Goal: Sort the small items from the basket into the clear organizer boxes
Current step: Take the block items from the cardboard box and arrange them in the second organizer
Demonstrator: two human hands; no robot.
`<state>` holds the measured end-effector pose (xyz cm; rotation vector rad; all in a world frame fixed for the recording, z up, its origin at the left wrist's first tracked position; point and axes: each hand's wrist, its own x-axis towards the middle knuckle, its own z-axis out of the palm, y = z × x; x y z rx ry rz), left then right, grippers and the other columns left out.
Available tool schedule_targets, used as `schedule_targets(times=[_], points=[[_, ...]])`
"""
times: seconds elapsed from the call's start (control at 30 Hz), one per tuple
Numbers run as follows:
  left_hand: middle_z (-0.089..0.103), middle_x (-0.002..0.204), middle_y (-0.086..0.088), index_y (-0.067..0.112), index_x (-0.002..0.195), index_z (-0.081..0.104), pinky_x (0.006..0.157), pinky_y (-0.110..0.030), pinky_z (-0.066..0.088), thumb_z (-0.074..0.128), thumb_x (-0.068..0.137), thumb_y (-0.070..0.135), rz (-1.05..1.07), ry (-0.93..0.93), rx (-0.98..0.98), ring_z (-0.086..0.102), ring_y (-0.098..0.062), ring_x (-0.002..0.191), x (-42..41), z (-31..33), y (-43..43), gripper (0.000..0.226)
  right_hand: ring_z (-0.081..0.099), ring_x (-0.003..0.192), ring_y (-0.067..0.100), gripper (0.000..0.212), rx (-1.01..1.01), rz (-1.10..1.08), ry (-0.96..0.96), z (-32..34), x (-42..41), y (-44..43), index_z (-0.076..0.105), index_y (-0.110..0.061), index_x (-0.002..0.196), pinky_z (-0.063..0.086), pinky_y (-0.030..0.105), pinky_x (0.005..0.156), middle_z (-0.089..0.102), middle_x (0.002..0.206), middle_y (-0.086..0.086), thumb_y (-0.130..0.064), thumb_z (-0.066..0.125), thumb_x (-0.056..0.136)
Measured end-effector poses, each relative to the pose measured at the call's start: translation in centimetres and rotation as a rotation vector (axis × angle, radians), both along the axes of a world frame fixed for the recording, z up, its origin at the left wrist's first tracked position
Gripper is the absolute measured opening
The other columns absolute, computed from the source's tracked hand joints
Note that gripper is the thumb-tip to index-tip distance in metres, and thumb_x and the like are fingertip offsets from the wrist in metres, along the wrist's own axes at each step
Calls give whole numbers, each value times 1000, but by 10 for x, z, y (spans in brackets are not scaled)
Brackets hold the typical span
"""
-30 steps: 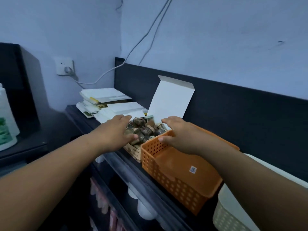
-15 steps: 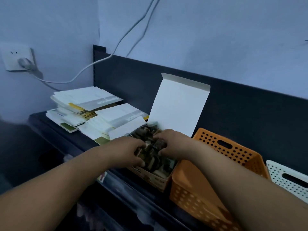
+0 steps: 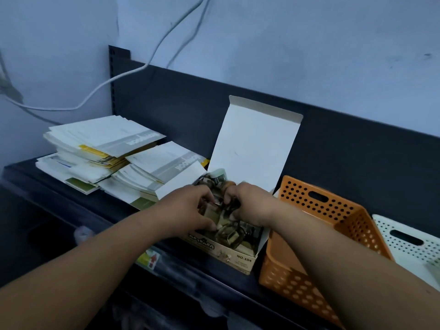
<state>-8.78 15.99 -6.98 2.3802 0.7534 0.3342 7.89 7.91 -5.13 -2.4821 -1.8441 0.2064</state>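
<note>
Far left, a white cable (image 3: 100, 85) droops along the pale wall. Below it, two stacks of booklets (image 3: 100, 141) lie on the dark worktop (image 3: 59, 184), the nearer stack just left of an open cardboard box (image 3: 238, 258). Under the worktop's near edge there is a clear drawer (image 3: 171, 267) with a yellow and red label on its front.

The person's left hand (image 3: 188, 210) reaches from the near left into the box. Its fingers (image 3: 204, 194) and thumb are curled round a brass piece (image 3: 211, 214) at the left side of the heap. The box is full of small metal pieces (image 3: 228, 232) that look like little padlocks, though the dim light keeps them hard to make out. Its white lid (image 3: 254, 148) stands upright against the dark back panel.

The right hand (image 3: 252, 206) comes in from the near right, close to the left one. Its fingers (image 3: 229, 196) are bent down into the heap, and I cannot tell whether they have closed on anything.

The orange basket (image 3: 333, 210) stands touching the right side of the box. The right forearm crosses over its near left corner, and part of its bare floor shows. Just right of it, at the edge of view, is a white basket (image 3: 409, 244) with the same dotted walls.
</note>
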Motion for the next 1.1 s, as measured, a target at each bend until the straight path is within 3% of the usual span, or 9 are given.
schedule_targets(times=[0.13, 0.3, 0.43, 0.5, 0.63, 0.73, 0.87, 0.97, 1.1], points=[[52, 104, 11, 37, 104, 54, 72, -26, 48, 82, 68, 36, 2, -64, -33, 53, -4, 87, -1, 0, 3, 46, 55, 95, 22, 28, 87, -26, 38, -1, -1, -4, 55, -23, 104, 48, 31, 77, 53, 110, 3, -13, 67, 81], [58, 103, 9, 38, 107, 54, 68, -31, 55, 80, 73, 23, 26, -196, -142, 61, -10, 86, 0, 10, 2, 45, 56, 102, 19, 42, 283, -87, 174, 17, -4, -21, 53, -22, 122, 47, 29, 82, 53, 115, 0, -9, 63, 83], [56, 96, 13, 34, 118, 51, 64, -22, 48, 75, 75, 12, 18, -317, -164, 58, -3, 82, 8, 25, -8, 53, 55, 104, 14, 56, 459, -169, 291, 31, -6, -47, 43, -25, 137, 47, 25, 83, 51, 128, -3, -13, 66, 87], [59, 94, 10, 29, 114, 52, 63, -23, 46, 71, 76, 9, -4, -362, -176, 57, -5, 77, 16, 33, -17, 47, 53, 103, 10, 59, 538, -214, 281, 37, -6, -65, 42, -24, 140, 44, 20, 83, 50, 130, -3, -19, 68, 87], [66, 92, 2, 28, 99, 55, 74, -42, 56, 70, 74, 11, -76, -446, -288, 65, -20, 75, 37, 45, -49, 33, 48, 100, 5, 57, 619, -298, 201, 47, -1, -111, 47, -20, 137, 35, 5, 78, 50, 127, -1, -24, 70, 85], [64, 99, -13, 22, 103, 58, 68, -39, 52, 70, 81, 11, -146, -482, -330, 59, -26, 73, 49, 53, -84, 27, 50, 94, 2, 51, 666, -374, 182, 48, 3, -154, 53, -25, 130, 35, -3, 70, 51, 122, -3, -24, 71, 83], [65, 101, -7, 23, 108, 62, 77, -40, 58, 63, 87, 8, -220, -466, -388, 67, -24, 86, 71, 62, -142, 26, 55, 89, -2, 41, 793, -464, 298, 45, 4, -225, 57, -30, 114, 39, 0, 70, 55, 114, -2, -18, 74, 78], [65, 101, 0, 27, 110, 62, 69, -27, 56, 62, 87, 12, -309, -435, -399, 66, -15, 85, 90, 62, -195, 27, 59, 87, 1, 38, 871, -542, 381, 37, 7, -289, 57, -32, 109, 43, 9, 70, 59, 112, 0, -16, 74, 78], [66, 96, -3, 27, 105, 58, 62, -30, 55, 60, 89, 12, -420, -383, -497, 71, -17, 74, 111, 58, -282, 23, 63, 86, 5, 42, 938, -654, 435, 28, 9, -384, 55, -36, 108, 51, 21, 79, 63, 106, -1, -17, 75, 76]])
